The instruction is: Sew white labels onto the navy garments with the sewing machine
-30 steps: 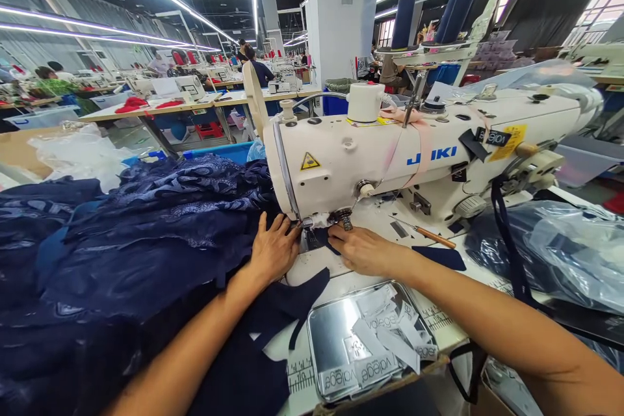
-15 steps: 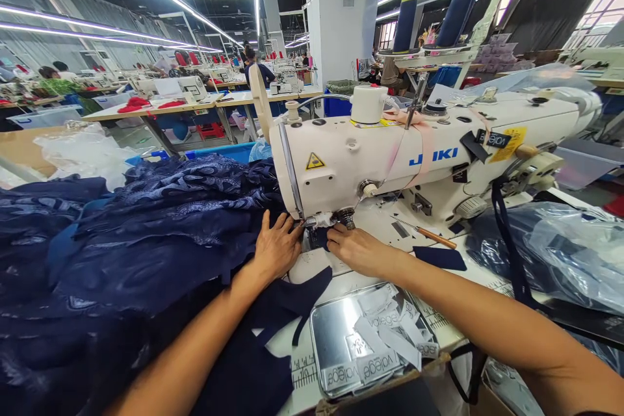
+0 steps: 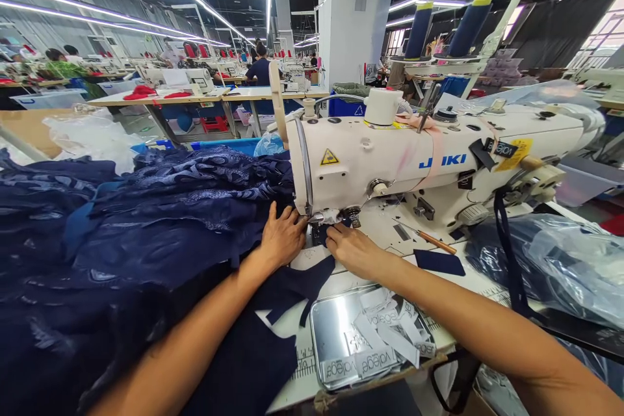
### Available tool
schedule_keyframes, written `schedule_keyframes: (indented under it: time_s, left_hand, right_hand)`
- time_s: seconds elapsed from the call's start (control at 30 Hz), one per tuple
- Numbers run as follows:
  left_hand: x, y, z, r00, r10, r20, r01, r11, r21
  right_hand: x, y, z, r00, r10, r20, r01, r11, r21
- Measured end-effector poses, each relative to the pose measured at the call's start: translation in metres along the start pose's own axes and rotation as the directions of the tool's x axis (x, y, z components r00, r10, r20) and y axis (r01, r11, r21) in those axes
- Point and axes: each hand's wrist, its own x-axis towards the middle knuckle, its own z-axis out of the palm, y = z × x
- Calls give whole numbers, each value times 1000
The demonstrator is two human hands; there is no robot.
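Observation:
A white sewing machine [image 3: 336, 156] stands in front of me, with navy fabric [image 3: 322, 233] under its presser foot. Left of the needle area, my left hand [image 3: 284, 237] rests on the cloth with its fingers spread; some fingertips are hidden beside the machine head. On the other side, my right hand [image 3: 351, 248] pinches the edge of the fabric close to the foot. Navy cut cloth [image 3: 297, 286] hangs over the table edge below my hands. A large heap of navy patterned garments [image 3: 170, 221] lies against my left arm.
A metal tray [image 3: 336, 331] with printed white labels [image 3: 385, 331] sits between my forearms. To the right lie a wooden-handled awl [image 3: 436, 242], a navy fabric piece [image 3: 440, 262] and plastic-wrapped goods [image 3: 550, 253]. Another person [image 3: 260, 65] sits at a machine farther back.
The camera view has shifted slightly, so the machine appears farther right. Both hands keep their places by the presser foot, with hardly any visible movement of the fabric.

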Motion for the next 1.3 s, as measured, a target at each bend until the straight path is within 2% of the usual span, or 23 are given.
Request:
schedule_keyframes:
  time_s: [0.37, 0.53, 0.73, 0.9, 1.03, 1.13, 1.2, 1.23, 1.27, 1.3]
  left_hand:
    - [4, -1, 2, 999, -21, -24, 21, 1000, 1]
    - [4, 0, 1, 999, -30, -28, 31, 999, 16]
    - [-8, 13, -19, 999, -26, 27, 24, 997, 67]
    - [-31, 25, -42, 975, 118, 188, -84, 980, -180]
    - [-41, 25, -46, 950, 125, 285, -39, 956, -290]
    - [-43, 25, -43, 957, 92, 275, 4, 945, -328]
    - [-43, 26, -40, 963, 66, 263, 34, 933, -359]
    - [-43, 26, -40, 965, 55, 258, 46, 928, -370]
    - [-42, 26, -39, 967, 45, 251, 55, 924, -377]
    - [-42, 27, -38, 969, 34, 243, 63, 923, -380]
  right_hand:
    - [6, -3, 3, 999, 45, 13, -45, 999, -2]
    - [4, 6, 0, 998, 56, 18, -56, 998, 3]
    - [-2, 28, -2, 983, 139, 117, -142, 990, 17]
    - [-8, 34, 5, 992, 117, 44, -120, 991, 62]
    - [-9, 35, 6, 989, 138, 60, -142, 987, 79]
    - [-11, 31, -11, 984, 144, 103, -154, 983, 101]
    - [-18, 17, -33, 988, 84, 127, -107, 977, 183]
    - [-24, 5, -46, 993, 8, 114, -40, 959, 279]
    - [-32, -12, -58, 989, -128, 80, 81, 897, 435]
    - [-41, -33, -68, 958, -288, 9, 226, 770, 596]
